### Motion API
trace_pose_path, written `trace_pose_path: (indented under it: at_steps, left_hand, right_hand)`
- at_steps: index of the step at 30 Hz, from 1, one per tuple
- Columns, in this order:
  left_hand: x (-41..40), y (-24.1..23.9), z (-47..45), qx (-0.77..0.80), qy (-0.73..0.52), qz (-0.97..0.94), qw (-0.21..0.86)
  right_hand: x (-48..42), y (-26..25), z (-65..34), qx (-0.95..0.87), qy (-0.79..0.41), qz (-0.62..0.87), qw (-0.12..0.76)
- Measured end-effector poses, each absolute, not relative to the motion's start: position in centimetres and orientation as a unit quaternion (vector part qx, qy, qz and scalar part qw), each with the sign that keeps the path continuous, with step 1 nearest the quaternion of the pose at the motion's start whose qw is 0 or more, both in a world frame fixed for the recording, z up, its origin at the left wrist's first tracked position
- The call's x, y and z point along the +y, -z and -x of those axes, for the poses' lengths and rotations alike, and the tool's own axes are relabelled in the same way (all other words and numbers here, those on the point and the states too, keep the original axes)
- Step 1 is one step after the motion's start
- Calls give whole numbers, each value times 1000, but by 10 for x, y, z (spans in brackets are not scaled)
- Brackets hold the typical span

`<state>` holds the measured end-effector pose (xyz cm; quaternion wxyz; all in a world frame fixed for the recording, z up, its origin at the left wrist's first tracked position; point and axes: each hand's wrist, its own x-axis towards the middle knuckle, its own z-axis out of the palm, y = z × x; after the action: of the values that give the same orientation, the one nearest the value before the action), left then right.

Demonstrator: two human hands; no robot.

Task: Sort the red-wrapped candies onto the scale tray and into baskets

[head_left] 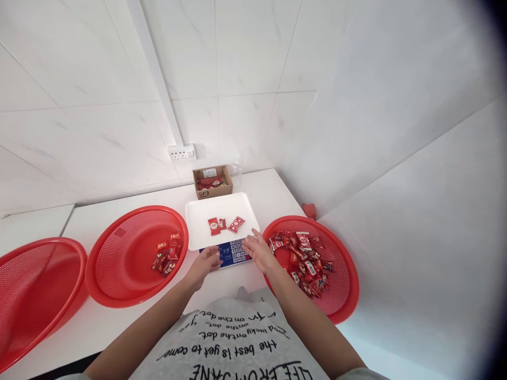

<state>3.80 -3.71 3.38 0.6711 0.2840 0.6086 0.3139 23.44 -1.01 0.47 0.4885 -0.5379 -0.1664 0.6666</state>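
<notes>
Both hands hover over the front of a digital scale point(227, 254) with a blue keypad. My left hand point(205, 264) is at the keypad's left side, fingers apart and holding nothing. On the right, my right hand point(258, 252) is open and empty, its fingertips close to the corner of the scale's white tray point(198, 211). Three red wrapped packets lie on that tray: a left packet point(214, 226), a small middle packet point(222, 224) and a right packet point(236, 225).
Right of the scale, a red mesh basket point(348, 274) holds many red packets point(311, 266). Another red basket point(119, 253) on the left has a few packets point(168, 256), and a third basket point(35, 295) stands farther left. Behind the tray is a cardboard box point(214, 193) against the wall.
</notes>
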Motion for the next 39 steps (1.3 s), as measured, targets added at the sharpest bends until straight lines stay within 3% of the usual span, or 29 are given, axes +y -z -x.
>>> trace_pose_path:
  at_steps: [4, 7, 9, 13, 15, 21, 32, 37, 39]
  left_hand:
    - [-56, -37, -30, 593, -274, -311, 690]
    - [-65, -35, -28, 586, -247, -333, 696]
    - [-70, -33, -28, 584, -229, -336, 703]
    - [-75, -30, -34, 579, -198, -349, 709]
    - [-75, -29, -36, 576, -191, -356, 710]
    - [-72, -30, -42, 576, -180, -362, 711]
    - [-46, -51, -63, 547, -195, -363, 728]
    - [-24, -70, -95, 473, -206, -322, 794]
    - [-16, -79, -108, 446, -229, -282, 818]
  right_hand:
    - [-50, 19, -282, -357, -501, 685, 390]
    - [-77, 29, -329, -387, -413, 764, 312]
    - [-89, 33, -356, -377, -378, 800, 274]
    - [-98, 44, -387, -364, -334, 865, 90]
    - [-96, 51, -390, -357, -340, 869, 45]
    - [-91, 60, -378, -370, -351, 851, 126]
    - [-73, 10, -391, -269, -398, 759, 440]
    - [-50, -51, -360, -210, -571, 577, 545]
    - [-41, -73, -341, -195, -641, 505, 545]
